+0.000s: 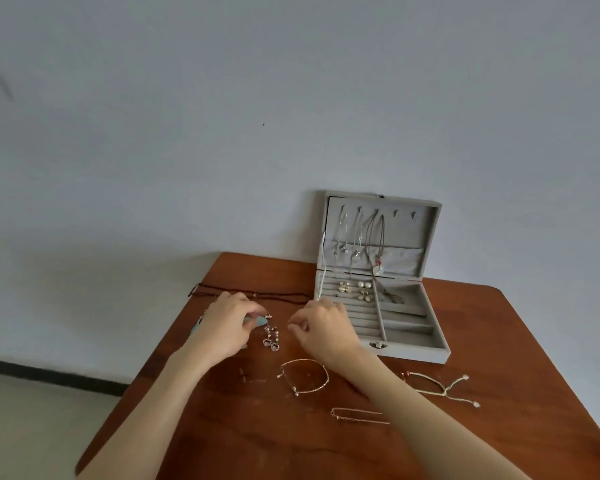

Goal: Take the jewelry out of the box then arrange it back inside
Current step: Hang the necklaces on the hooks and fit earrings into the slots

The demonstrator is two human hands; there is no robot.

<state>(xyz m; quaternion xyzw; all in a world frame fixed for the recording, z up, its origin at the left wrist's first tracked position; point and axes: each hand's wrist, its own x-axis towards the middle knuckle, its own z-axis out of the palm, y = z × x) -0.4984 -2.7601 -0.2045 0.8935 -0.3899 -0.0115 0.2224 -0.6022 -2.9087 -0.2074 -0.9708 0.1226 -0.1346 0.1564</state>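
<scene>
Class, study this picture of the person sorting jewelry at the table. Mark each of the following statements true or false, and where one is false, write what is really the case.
1. The jewelry box stands open with its lid raised. True.
2. All the necklaces have been taken off the lid hooks. False: several necklaces hang inside the lid.
3. The left hand pinches the top of the dangling earrings. True.
4. The right hand grips the gold bangle. False: the bangle lies on the table, apart from that hand.
5. The box's ring rolls are empty. False: earrings sit at their far end.
</scene>
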